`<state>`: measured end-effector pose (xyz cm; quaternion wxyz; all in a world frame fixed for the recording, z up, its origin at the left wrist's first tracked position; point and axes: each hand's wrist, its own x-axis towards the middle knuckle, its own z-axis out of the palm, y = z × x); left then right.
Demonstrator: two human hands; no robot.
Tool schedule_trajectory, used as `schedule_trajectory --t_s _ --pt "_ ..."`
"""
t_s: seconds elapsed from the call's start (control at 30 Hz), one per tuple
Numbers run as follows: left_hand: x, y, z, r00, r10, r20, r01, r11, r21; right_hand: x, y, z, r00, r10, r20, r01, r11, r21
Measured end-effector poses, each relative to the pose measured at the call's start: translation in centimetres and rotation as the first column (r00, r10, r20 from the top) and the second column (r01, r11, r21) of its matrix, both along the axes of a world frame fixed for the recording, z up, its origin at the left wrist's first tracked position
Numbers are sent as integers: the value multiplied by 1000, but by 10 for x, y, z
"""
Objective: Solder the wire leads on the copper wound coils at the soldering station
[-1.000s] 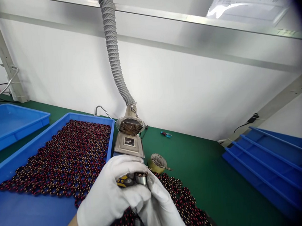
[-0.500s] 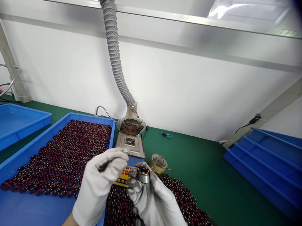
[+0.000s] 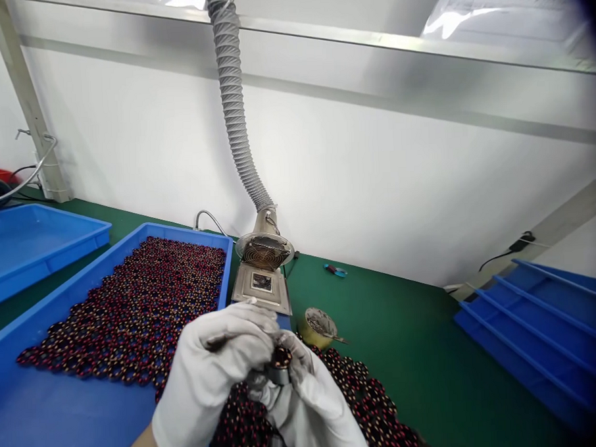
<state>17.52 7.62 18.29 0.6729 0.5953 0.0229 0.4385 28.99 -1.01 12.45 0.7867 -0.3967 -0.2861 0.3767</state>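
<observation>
In the head view, my right hand (image 3: 318, 400), in a white glove smudged grey, grips a small round metal-sided part (image 3: 279, 369) with copper-coloured spots on its dark top. My left hand (image 3: 218, 368), gloved in white, is closed in a pinch at the part's upper left edge. Whatever its fingertips hold, if anything, is hidden. Below both hands lies a spread of small dark rings (image 3: 242, 427) with red and copper-coloured spots.
A blue tray (image 3: 89, 417) of similar rings stands at left, another blue tray (image 3: 81, 243) beyond it. A hot plate (image 3: 241, 285) sits under a grey duct hose (image 3: 234, 108). A yellowish pot (image 3: 315, 335) holds grey paste and a stick. Blue trays (image 3: 535, 338) are stacked at right.
My left hand has moved right and down, from apart to up against the part in my right hand. The part sits slightly lower. The whole view has shifted a little.
</observation>
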Motion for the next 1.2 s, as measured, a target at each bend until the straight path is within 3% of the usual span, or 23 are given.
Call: schedule_trajectory --t_s 0.1,0.23,0.4,0.57,0.63,0.7,0.8,0.87,0.93,1.07,1.13,1.2 --pt "-6 1 8 993 -19 -113 11 998 -69 2 -5 0 999 -21 -28 22 999 25" --pt "-7 0 14 902 -204 -380 213 977 -19 5 -17 11 998 15 -65 -15 1000 0" --pt "-3 -6 6 952 -249 -180 243 969 -51 -4 -24 15 996 54 -70 -57 998 -31" --pt "-2 -15 2 971 -239 13 235 943 -235 -20 -32 17 995 30 -96 -33 999 -33" --pt "-4 -14 5 986 -165 16 163 951 -264 -23 -34 21 996 18 -93 -22 999 -41" --pt "-7 -10 9 992 -100 -82 82 976 -200 -25 -33 27 998 -8 -60 6 999 -47" --pt "-9 -5 14 956 -112 -271 120 993 13 -27 -27 32 993 -114 30 115 993 -37" --pt "-8 -6 14 951 -122 -284 158 981 109 -25 -21 32 976 -197 88 199 980 -9" --pt "-7 -9 11 972 -89 -219 121 983 138 -20 -16 29 962 -244 124 245 970 12" --pt "-8 -14 6 1000 -21 -18 21 1000 6 -13 -10 22 910 -373 183 372 927 42" --pt "-9 -12 6 1000 18 -5 -18 996 -89 -18 -11 19 817 -519 251 508 854 112" --pt "-8 -10 7 994 -39 -106 23 988 -150 -28 -11 17 670 -663 335 627 747 223"
